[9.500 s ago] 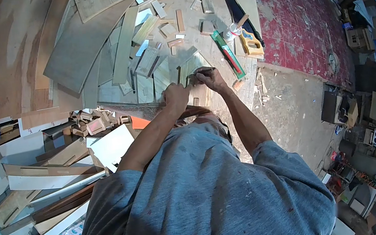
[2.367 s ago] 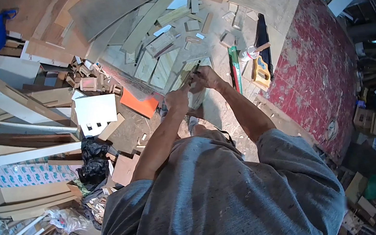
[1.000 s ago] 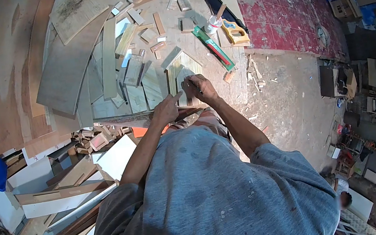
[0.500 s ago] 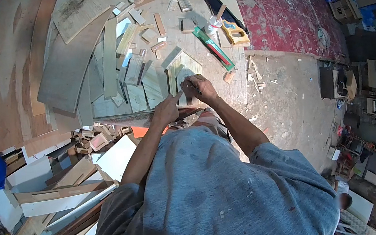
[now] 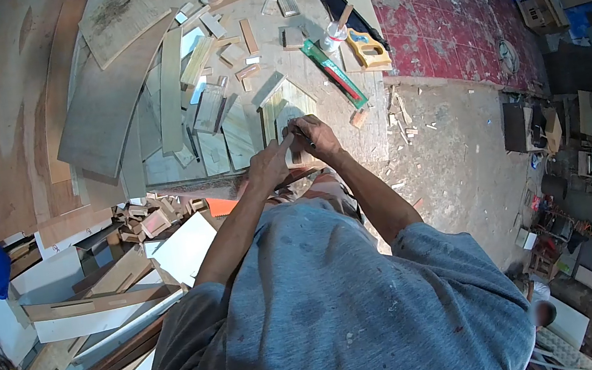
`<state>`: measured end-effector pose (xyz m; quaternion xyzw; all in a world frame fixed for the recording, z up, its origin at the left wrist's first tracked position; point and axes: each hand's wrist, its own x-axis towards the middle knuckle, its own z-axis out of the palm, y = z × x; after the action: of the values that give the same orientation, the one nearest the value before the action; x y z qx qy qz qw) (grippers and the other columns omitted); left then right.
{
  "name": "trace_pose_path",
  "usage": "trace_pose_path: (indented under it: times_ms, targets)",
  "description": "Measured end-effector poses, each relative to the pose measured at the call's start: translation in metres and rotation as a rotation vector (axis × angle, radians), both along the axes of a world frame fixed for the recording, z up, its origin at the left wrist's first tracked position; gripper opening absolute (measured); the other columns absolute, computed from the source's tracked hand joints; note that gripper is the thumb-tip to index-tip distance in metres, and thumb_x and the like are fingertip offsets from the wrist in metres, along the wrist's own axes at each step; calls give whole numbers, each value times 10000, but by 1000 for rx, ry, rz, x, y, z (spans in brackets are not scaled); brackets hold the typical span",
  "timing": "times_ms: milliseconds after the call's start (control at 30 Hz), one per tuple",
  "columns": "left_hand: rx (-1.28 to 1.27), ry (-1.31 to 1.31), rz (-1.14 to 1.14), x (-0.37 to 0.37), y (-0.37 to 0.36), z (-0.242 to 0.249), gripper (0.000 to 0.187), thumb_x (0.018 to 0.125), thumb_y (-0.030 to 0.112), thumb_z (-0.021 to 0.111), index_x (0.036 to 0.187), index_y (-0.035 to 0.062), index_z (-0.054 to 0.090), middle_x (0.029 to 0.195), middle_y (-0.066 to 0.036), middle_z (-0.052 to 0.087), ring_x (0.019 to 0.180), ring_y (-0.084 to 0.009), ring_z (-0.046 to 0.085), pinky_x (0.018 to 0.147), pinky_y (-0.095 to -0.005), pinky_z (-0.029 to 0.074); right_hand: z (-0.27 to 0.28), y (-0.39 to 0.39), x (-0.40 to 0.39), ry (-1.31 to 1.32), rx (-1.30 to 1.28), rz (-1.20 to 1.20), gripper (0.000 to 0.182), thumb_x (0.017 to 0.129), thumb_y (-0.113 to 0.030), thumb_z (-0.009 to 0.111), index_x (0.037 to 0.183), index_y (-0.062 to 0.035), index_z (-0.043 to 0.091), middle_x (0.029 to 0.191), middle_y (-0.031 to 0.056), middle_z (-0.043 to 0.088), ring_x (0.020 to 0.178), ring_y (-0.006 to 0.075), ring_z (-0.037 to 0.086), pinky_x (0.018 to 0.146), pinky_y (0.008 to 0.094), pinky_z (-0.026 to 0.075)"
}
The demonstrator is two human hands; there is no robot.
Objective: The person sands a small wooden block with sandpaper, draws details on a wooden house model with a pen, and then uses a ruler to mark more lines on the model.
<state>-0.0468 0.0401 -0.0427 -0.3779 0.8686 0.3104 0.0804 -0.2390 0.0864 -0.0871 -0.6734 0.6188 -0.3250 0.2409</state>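
Note:
A small house-shaped wooden piece (image 5: 286, 102) with a peaked top lies at the front of the work table, just beyond my hands. My left hand (image 5: 268, 165) is closed at its near left side, fingertips meeting those of the other hand. Fingers bent in a pinch, my right hand (image 5: 318, 138) is over the near end of the piece. Something small and dark shows between its fingers, too small to name. What the left fingers grip is hidden.
Wood offcuts (image 5: 209, 114) and large boards (image 5: 107, 98) cover the table's left. Beyond the house-shaped piece lie a green-and-red packet (image 5: 335, 74), a white container (image 5: 333, 38) and a yellow-handled saw (image 5: 367, 48). Scrap wood (image 5: 100, 306) is heaped below left. A person (image 5: 543, 309) is at lower right.
My left hand has moved slightly right and up, closer to my right hand. Its extended finger is now bent in. The brown patch by my right fingers shows less.

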Motion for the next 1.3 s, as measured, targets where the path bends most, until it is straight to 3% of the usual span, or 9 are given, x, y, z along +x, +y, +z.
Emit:
trace_pose_path:
  times_ms: [167,233,300,433,633,667,700,867,1300]
  targets:
    - [-103,-53,-63,-12,-4,0,598,847,87,575,1429,189,475,981,-172,623,803,-371,698,696,-477,571,-11,1,-4,-32,-17,-17,492,714,-80,760,1175,-47,594,1067,165,656,1041,377,606,911,436,507]
    - [-80,-124,-49,-16,-6,12,597,859,104,582,1434,220,473,1000,-170,625,851,-363,703,719,-466,575,-10,3,-8,-146,-103,-34,408,777,-107,744,1151,-16,608,1037,182,670,979,328,658,859,389,533]
    - [-76,-145,-72,-17,-12,12,617,859,100,587,1446,244,459,1014,-169,627,869,-360,702,729,-461,575,-6,16,-9,-535,38,-414,354,856,-165,717,1145,12,613,1015,187,687,922,260,686,783,337,543]
    - [-17,-179,-81,-17,-12,15,731,839,78,604,1497,311,388,1037,-172,608,909,-373,681,754,-475,556,-9,37,-32,-436,0,-525,253,993,-156,578,1183,8,615,994,129,692,922,143,632,772,288,508]
    - [2,-196,-77,-13,-9,8,771,843,63,596,1521,333,349,1070,-171,591,942,-368,677,774,-477,556,-13,48,-31,-252,-38,-348,321,909,-134,686,1187,10,616,1062,158,675,899,206,653,751,305,521]
    - [0,-196,-77,-13,-9,7,771,843,63,596,1521,333,349,1070,-171,591,942,-368,677,774,-477,556,-10,46,-27,-229,-28,-300,356,845,-109,710,1158,34,619,1052,221,661,929,348,669,831,383,527]
    - [-22,-190,-84,-13,-8,5,759,843,66,599,1516,323,358,1078,-177,603,926,-366,684,764,-473,562,5,39,-22,-227,35,-249,379,819,-82,716,1165,30,609,992,197,642,901,363,639,811,412,522]
    - [-28,-202,-62,-14,-5,7,823,800,47,632,1522,324,351,1061,-163,589,946,-369,675,782,-481,558,-15,9,-2,-110,58,-99,359,737,-6,713,1083,-61,633,967,162,599,938,379,588,817,445,503]
    - [-13,-173,-43,-18,-4,17,794,778,35,637,1496,263,386,1064,-161,593,917,-362,677,765,-467,566,-17,4,0,-31,33,-114,270,749,-45,692,1015,-85,670,944,161,623,926,370,617,814,433,523]
